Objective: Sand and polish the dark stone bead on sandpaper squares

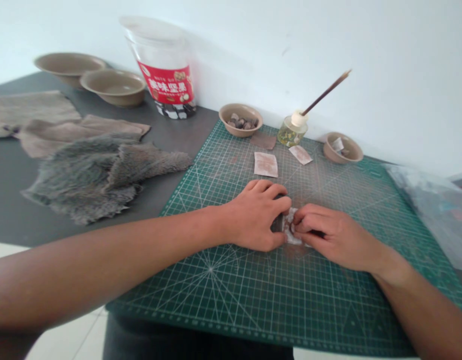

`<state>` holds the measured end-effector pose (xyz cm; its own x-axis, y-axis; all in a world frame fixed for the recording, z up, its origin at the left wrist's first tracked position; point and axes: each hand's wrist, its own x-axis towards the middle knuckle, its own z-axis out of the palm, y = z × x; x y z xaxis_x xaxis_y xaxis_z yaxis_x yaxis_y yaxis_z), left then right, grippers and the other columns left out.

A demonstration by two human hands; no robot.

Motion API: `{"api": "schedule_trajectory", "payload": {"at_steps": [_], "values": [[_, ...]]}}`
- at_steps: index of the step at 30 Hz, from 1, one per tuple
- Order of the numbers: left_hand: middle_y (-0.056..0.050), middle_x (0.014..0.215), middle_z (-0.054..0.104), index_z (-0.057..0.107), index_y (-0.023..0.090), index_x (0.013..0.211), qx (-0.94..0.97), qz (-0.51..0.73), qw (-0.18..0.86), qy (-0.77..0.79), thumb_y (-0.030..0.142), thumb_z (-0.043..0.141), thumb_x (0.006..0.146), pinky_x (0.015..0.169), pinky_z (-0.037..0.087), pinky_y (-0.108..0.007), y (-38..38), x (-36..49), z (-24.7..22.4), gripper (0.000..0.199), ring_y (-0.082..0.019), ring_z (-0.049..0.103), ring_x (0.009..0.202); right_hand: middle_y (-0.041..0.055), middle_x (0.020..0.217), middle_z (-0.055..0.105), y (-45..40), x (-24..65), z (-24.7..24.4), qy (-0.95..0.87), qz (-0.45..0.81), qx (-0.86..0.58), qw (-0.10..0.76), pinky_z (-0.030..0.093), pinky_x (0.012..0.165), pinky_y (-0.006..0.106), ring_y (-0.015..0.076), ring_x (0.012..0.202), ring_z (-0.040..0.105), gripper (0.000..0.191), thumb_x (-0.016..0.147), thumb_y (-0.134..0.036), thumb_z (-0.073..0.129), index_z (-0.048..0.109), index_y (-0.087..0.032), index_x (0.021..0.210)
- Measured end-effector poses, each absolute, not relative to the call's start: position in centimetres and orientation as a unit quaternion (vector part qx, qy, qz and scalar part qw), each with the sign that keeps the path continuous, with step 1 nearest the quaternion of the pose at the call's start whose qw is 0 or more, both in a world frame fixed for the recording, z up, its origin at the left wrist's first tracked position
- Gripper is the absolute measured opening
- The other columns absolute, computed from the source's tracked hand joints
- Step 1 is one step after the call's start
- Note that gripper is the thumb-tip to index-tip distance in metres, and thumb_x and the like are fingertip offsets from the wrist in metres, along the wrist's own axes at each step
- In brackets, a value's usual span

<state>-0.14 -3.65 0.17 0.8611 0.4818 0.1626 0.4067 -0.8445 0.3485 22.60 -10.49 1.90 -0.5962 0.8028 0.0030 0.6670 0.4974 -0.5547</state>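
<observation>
At the far left, a folded taupe cloth [28, 112] and a second taupe cloth [81, 134] are lying on the dark tabletop [171, 130], with a shaggy grey cloth [99, 182] overlapping them at the front. Behind them, two tan bowls [68, 65] [113, 86] are sitting side by side, and a clear plastic jar with a red label [163, 62] is standing near the wall. On the green cutting mat [231, 295], a small bowl of brown stones [240, 119] is sitting at the back edge, with brownish paper squares [265, 164] lying in front of it. The left hand [253, 217] is curled, its fingertips gripping the left side of a small crumpled whitish sheet [290, 227] at the middle of the mat. The right hand [332, 237] is pinching the sheet's other side, its fingers partly hiding it. Further right, a glass bottle with a wooden stick [293, 129] is standing on the mat, beside a small bowl of paper scraps [341, 148], and a clear plastic bag [437, 215] is lying over the mat's right edge.
</observation>
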Motion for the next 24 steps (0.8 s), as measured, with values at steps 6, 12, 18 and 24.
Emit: {"api": "schedule_trajectory", "payload": {"at_steps": [6,12,18,24], "values": [[-0.011,0.143,0.049,0.059,0.021,0.106,0.954,0.122,0.151,0.230,0.048,0.066,0.080,0.109,0.036,-0.053,-3.7,-0.3,0.0,0.038,-0.036,0.046,0.129,0.0034,0.098,0.068,-11.0,22.4,1.6,-0.853,0.261,-0.426,0.152,0.052,0.079,0.032,0.0173,0.090,0.065,0.014,0.096,-0.015,0.059,0.065,-0.022,0.086],[-0.013,0.145,0.048,0.059,0.020,0.110,0.956,0.113,0.156,0.223,0.048,0.064,0.081,0.111,0.034,-0.055,-3.6,-0.6,0.1,0.041,-0.037,0.043,0.132,0.0043,0.100,0.067,-11.0,21.6,1.2,-0.858,0.231,-0.427,0.169,0.052,0.083,0.034,0.0182,0.093,0.064,0.013,0.099,-0.017,0.056,0.065,-0.022,0.091],[-0.012,0.143,0.049,0.058,0.020,0.108,0.957,0.118,0.145,0.223,0.048,0.064,0.083,0.111,0.035,-0.053,-3.7,-0.7,0.0,0.038,-0.036,0.044,0.130,0.0047,0.101,0.066,-10.6,22.0,1.5,-0.846,0.230,-0.454,0.155,0.052,0.082,0.034,0.0185,0.092,0.064,0.012,0.097,-0.017,0.058,0.064,-0.022,0.088],[-0.011,0.142,0.049,0.058,0.021,0.110,0.956,0.110,0.154,0.222,0.047,0.064,0.082,0.111,0.034,-0.054,-3.6,-0.7,0.1,0.039,-0.036,0.044,0.130,0.0055,0.100,0.066,-10.6,22.2,1.8,-0.851,0.213,-0.458,0.141,0.051,0.082,0.035,0.0194,0.091,0.063,0.013,0.099,-0.020,0.056,0.064,-0.022,0.089]]}}
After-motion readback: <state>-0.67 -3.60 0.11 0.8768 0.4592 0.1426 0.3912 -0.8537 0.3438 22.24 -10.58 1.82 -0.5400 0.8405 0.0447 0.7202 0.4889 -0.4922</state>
